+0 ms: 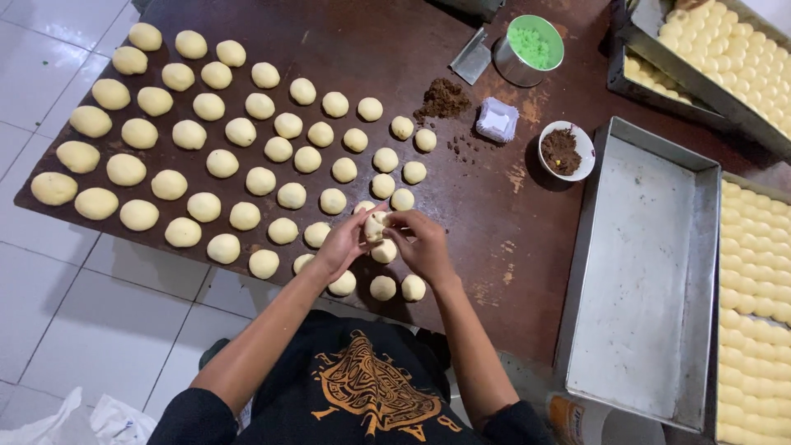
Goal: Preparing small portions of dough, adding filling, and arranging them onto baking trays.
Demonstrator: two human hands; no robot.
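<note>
My left hand (342, 245) and my right hand (424, 245) meet over the near edge of a dark brown board (461, 198). Together they pinch one pale dough ball (376, 224) between the fingertips. Rows of several more pale dough balls (222, 163) cover the left half of the board. A few lie right under my hands, such as the ball (382, 288) near the board's edge.
An empty metal baking tray (643, 272) lies to the right. Trays filled with dough balls (754, 313) sit at the far right and top right. A small white bowl of brown filling (565, 151), a loose brown pile (442, 100), a tin of green crumbs (531, 49), white paper cups (498, 120).
</note>
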